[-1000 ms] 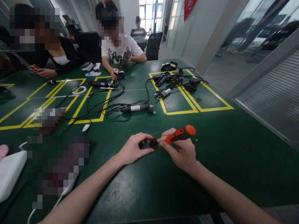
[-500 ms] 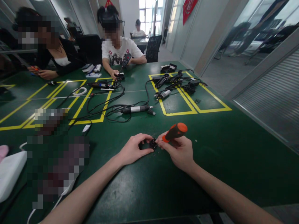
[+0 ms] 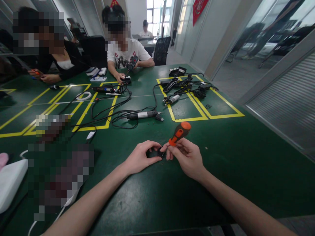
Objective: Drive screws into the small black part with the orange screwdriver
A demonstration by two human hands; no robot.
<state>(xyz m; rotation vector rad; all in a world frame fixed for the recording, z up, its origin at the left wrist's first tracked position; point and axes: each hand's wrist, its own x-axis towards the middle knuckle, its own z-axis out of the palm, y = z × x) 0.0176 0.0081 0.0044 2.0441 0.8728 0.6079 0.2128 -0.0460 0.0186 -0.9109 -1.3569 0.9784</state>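
My left hand point(image 3: 140, 156) is closed round a small black part point(image 3: 154, 153) that rests on the green table point(image 3: 236, 154). My right hand point(image 3: 187, 156) grips an orange-and-black screwdriver point(image 3: 179, 133), handle up and to the right, tip down at the black part. The two hands nearly touch over the part, which my fingers mostly hide.
A black and silver rotary tool point(image 3: 144, 114) with tangled black cables lies beyond my hands. More tools and cables point(image 3: 183, 86) fill a yellow-taped square at the back right. Two people sit across the table; one holds a drill point(image 3: 132, 61). A white object point(image 3: 11, 182) lies at the left edge.
The screwdriver handle has swung up and to the left, from lying nearly flat to a steeper tilt. My left hand has stayed on the black part.
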